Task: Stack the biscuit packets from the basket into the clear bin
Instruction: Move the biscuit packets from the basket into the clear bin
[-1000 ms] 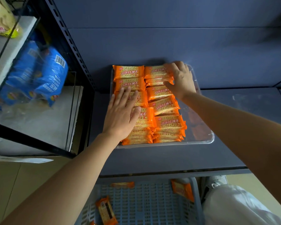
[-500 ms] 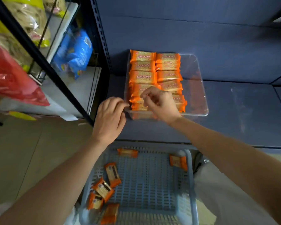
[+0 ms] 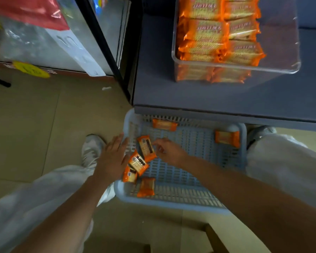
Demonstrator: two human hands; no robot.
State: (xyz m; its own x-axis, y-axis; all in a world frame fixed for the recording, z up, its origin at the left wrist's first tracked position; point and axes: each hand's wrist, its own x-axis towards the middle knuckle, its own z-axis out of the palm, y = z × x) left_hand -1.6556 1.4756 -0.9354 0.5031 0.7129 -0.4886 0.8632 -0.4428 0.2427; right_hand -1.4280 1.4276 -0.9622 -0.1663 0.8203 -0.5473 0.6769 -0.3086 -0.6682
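A pale blue slatted basket [image 3: 190, 199] stands on the floor between my feet, with several orange biscuit packets loose in it. My left hand [image 3: 113, 157] is spread flat over the basket's left rim, beside two overlapping packets [image 3: 138, 163]. My right hand [image 3: 169, 150] is low inside the basket, its fingertips at the right edge of a tilted packet [image 3: 146, 148], and grips nothing. Other packets lie at the back wall [image 3: 164, 124], the right side [image 3: 227, 138] and the front [image 3: 146, 187]. The clear bin [image 3: 281, 66] on the grey ledge holds two stacked rows of packets [image 3: 217, 33].
The dark grey ledge [image 3: 190, 95] overhangs the back of the basket. A black metal rack [image 3: 106, 52] with a red bag [image 3: 35, 11] stands to the left. My white shoe [image 3: 91, 148] is on the tan floor just left of the basket.
Both hands have come away from the bin and dropped down into the basket. My view has tilted down, so the bin now sits at the top edge.
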